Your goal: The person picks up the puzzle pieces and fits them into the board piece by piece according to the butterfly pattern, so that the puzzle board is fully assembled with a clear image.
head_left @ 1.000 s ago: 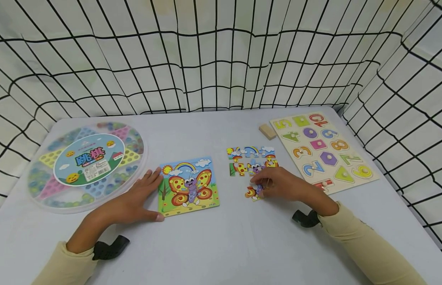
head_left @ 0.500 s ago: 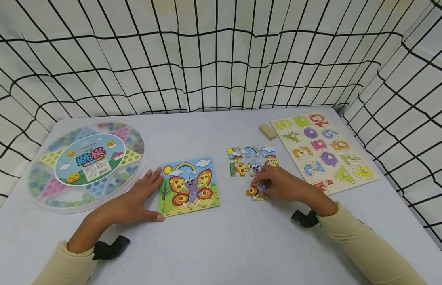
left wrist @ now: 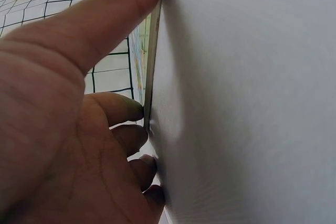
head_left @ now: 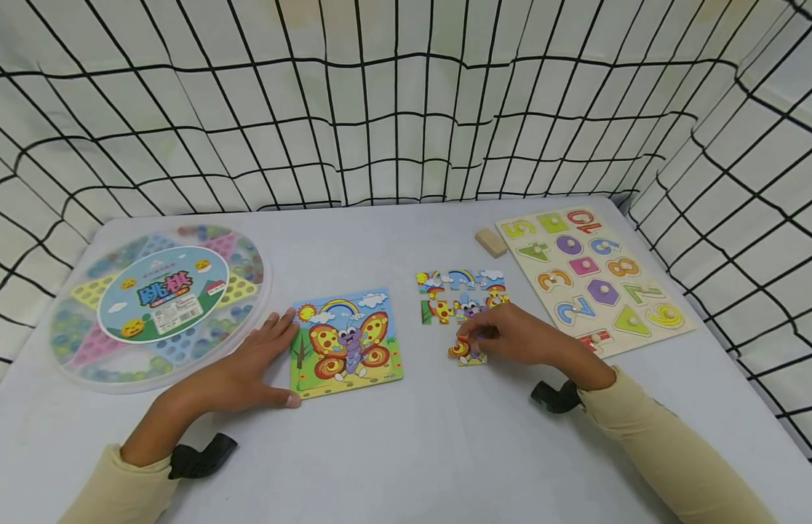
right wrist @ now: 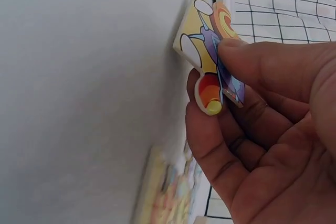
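My right hand [head_left: 511, 336] pinches a jigsaw piece [right wrist: 199, 38] between thumb and fingers; it shows the butterfly's purple body, white feet and part of an orange wing. In the head view this piece is just below two rows of jigsaw pieces [head_left: 440, 311] with sky, rainbow and butterfly parts. Fingers cover part of the piece and of the second row. To the left lies a square butterfly picture board [head_left: 351, 349]. My left hand [head_left: 252, 371] lies spread along its left side, fingertips at the upper edge and thumb [left wrist: 105, 19] near the lower corner.
A round Chinese checkers set [head_left: 164, 291] with marbles lies at the left. At the right is a wooden number-and-shape peg board [head_left: 592, 273], with a small wooden block [head_left: 491, 242] by its far corner. Black netting [head_left: 396, 131] rises behind the white table [head_left: 393, 466].
Over the last half second my right hand has shifted slightly left and away with the jigsaw piece. My left hand and the board have stayed put.
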{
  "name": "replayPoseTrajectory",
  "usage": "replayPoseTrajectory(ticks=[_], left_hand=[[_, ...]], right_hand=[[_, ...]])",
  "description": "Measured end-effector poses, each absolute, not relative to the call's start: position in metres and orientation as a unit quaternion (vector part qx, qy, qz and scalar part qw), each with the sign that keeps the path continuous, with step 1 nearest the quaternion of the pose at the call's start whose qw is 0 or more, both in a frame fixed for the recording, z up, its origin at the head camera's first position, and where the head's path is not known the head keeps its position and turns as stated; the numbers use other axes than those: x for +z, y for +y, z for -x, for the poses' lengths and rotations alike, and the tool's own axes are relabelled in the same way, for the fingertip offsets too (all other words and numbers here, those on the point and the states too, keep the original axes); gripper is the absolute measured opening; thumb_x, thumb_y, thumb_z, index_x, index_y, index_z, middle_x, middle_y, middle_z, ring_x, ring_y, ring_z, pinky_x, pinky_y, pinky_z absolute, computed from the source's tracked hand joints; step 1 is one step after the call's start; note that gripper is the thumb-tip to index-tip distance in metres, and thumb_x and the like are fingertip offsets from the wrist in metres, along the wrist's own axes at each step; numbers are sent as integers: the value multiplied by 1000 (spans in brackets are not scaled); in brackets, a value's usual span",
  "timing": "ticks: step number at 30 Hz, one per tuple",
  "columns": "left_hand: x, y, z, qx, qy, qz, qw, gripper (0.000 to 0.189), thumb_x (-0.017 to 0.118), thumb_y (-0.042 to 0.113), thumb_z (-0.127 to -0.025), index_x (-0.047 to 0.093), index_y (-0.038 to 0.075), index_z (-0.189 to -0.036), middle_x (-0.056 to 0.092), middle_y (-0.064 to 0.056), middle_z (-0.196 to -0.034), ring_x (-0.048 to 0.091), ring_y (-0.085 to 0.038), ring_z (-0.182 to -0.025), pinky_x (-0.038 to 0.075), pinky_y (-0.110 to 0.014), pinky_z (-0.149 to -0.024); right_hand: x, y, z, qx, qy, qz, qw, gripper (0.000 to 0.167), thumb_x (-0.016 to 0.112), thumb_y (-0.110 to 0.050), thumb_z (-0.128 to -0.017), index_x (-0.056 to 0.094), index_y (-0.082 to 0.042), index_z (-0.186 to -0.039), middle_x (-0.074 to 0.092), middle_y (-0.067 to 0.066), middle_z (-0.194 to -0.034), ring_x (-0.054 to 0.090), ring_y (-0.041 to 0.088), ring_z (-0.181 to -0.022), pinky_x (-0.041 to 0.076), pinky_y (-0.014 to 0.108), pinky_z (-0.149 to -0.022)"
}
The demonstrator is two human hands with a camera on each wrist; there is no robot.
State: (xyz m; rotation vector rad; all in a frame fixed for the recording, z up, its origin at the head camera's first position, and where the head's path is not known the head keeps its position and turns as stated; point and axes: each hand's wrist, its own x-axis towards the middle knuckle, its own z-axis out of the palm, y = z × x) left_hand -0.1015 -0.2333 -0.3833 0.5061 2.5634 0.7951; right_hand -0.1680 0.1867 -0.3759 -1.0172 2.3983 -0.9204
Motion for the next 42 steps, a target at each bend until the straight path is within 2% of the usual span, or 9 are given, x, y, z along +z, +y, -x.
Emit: replayPoseTrajectory(ticks=[9,16,19,24,28,33,42], left_hand=[[-381,-236,101,285,919,-182,204,115,79,51,-74,15,0,-154,-3,-13,-162,-10,-39,-145,2,-62,-113],[-382,-234,101,288,918,-185,202,115,80,51,-74,16,-1,-154,-2,-14,-162,-9,-39,-145,2,-62,-112],[-383,-233,101,289,918,-185,201,115,80,50,-74,17,-1,-154,-1,-14,-162,-9,-39,-145,2,-63,-112],[-383,-232,100,288,918,-184,200,115,80,50,-74,16,-1,-154,-1,-15,-162,-9,-39,-145,2,-63,-112],[-382,-232,101,286,919,-185,199,115,80,50,-74,16,-2,-154,-1,-15,-162,-9,-39,-145,2,-63,-112],[-382,-232,101,282,920,-184,199,115,80,50,-73,16,-2,-154,-2,-15,-162,-9,-39,-145,3,-62,-113],[-380,-231,100,279,922,-181,197,114,81,49,-74,17,-1,-154,0,-14,-162,-7,-40,-145,4,-63,-112]], right_hand=[[-369,165,172,-329,848,367,197,19,67,-7,-93,71,-8,-112,69,-6,-94,56,11,-79,51,25,-69],[-368,153,170,-307,853,375,193,23,63,-4,-94,69,-6,-116,67,-6,-98,57,10,-83,50,24,-71],[-368,149,170,-307,852,378,192,23,62,-3,-94,69,-5,-116,67,-5,-95,56,10,-83,50,24,-69],[-370,144,172,-318,844,386,191,22,65,-5,-93,69,-6,-115,66,-5,-93,57,10,-82,51,24,-75],[-372,141,174,-332,836,392,191,21,66,-4,-92,69,-7,-114,67,-5,-97,58,9,-83,52,24,-78],[-370,133,174,-350,828,388,203,22,65,-6,-93,69,-7,-115,68,-7,-100,59,9,-85,52,24,-79],[-372,112,171,-347,826,388,215,23,65,-2,-92,69,-6,-115,67,-5,-96,58,9,-85,52,22,-77]])
